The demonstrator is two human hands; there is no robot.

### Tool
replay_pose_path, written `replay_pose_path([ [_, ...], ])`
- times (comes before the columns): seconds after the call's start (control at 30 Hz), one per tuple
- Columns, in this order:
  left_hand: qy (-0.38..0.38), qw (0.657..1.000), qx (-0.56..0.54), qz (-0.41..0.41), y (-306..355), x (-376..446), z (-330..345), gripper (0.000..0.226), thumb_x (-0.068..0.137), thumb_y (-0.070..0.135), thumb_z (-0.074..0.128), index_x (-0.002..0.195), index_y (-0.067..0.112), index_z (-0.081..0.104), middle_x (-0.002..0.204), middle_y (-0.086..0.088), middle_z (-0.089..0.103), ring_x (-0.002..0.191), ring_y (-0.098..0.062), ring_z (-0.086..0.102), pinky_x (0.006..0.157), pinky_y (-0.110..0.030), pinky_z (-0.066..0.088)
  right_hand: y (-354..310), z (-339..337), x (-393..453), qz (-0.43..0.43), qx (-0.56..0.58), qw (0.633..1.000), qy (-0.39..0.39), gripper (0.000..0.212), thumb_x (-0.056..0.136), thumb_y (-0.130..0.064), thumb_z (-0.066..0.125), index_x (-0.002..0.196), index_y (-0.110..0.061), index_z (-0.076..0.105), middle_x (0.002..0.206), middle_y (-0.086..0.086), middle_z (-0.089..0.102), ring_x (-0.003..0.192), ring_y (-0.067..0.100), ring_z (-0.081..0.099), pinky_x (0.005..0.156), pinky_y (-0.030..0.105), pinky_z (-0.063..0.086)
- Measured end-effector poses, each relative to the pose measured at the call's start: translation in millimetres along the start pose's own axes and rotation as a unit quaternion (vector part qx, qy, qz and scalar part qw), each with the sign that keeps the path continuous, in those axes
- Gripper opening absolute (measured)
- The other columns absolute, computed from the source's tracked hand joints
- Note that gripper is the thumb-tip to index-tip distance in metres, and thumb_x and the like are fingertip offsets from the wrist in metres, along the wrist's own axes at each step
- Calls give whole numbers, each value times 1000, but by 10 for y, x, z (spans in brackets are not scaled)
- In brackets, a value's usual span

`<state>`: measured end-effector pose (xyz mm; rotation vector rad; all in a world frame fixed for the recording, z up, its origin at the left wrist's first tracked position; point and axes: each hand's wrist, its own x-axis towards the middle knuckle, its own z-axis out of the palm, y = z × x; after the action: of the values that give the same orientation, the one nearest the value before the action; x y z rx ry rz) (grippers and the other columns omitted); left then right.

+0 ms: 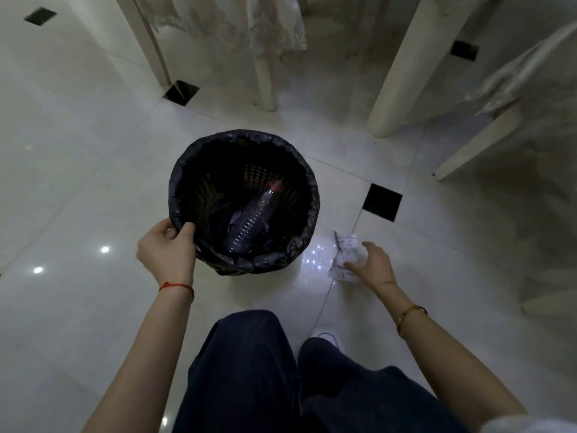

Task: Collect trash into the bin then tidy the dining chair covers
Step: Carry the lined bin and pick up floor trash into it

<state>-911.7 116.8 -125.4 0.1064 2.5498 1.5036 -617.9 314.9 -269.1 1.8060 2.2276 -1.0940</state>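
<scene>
Right hand (373, 262), fingers spread and palm turned down, holding nothing, poised over the near end of a clear plastic wrapper (345, 256) that lies flat on the tiled floor (93, 182); the index fingertip appears to meet the wrapper's near edge, though contact cannot be confirmed. The wrapper lies directly ahead of this hand and slightly toward the bin (244, 203), its long axis running away from the person, roughly in line with the reaching forearm, so a short forward closing of the fingers would probably gather it. The right hand is much the nearer of the 2 hands to the wrapper; the left hand (167, 250) is on the far side of the bin, thumb and fingers pinched on the near-left rim and the black liner (281, 260) folded over it, apparently steadying the bin. The bin stands just left of the wrapper, near but not touching it, so the likely transfer is a short lift leftward over the rim. Inside the bin lies 1 clear plastic bottle (253, 218), red-capped end leaning toward the far wall, with some crumpled material beneath it that is too dark to identify. Count: 2 hands, 1 bin, 1 liner, 1 bottle in the bin, 1 wrapper visible on the floor. Beyond the bin stand cream chair legs (402, 67), at least 4 in view, with pale lace-edged chair covers (237, 23) hanging above them, 1 at top centre and 1 at right, neither yet attended to
</scene>
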Motion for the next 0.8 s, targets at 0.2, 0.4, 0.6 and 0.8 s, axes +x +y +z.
replay_pose_path([
  [0.2, -3, 1000, -14, -12, -45, 51, 34, 17, 65, 20, 60, 65, 3, 59, 52, -9, 47, 55, -15, 34, 59, -30, 45, 32, 365, 187, 13, -25, 1000, 8, 83, 69, -38, 82, 134, -5, 41, 129, 21, 48, 117, 38, 44, 96, 40, 39],
  [0.4, -8, 1000, -17, -18, 13, 42, 19, 12, 67, 19, 62, 60, 29, 65, 60, -14, 66, 55, -12, 50, 67, -48, 59, 77, 503, 262, 15, -2, 998, 63, 52, 79, -24, 74, 121, -3, 53, 118, 22, 51, 106, 39, 49, 79, 37, 42],
  [0.6, -21, 1000, -18, -10, 112, -14, 15, 22, 71, 14, 62, 62, 34, 64, 65, -12, 69, 55, -11, 54, 69, -47, 59, -101, 165, 109, -29, 80, 981, 175, 25, 86, -21, 67, 101, -2, 66, 99, 19, 62, 85, 33, 59, 69, 28, 39],
  [0.8, -47, 999, -2, -1, 148, -69, 17, 7, 67, 22, 62, 69, 15, 64, 61, -14, 66, 56, -17, 54, 70, -48, 58, -725, -727, -338, -124, 228, 929, 266, 24, 83, -26, 71, 105, -16, 66, 97, 2, 64, 79, 14, 61, 65, 9, 47],
])
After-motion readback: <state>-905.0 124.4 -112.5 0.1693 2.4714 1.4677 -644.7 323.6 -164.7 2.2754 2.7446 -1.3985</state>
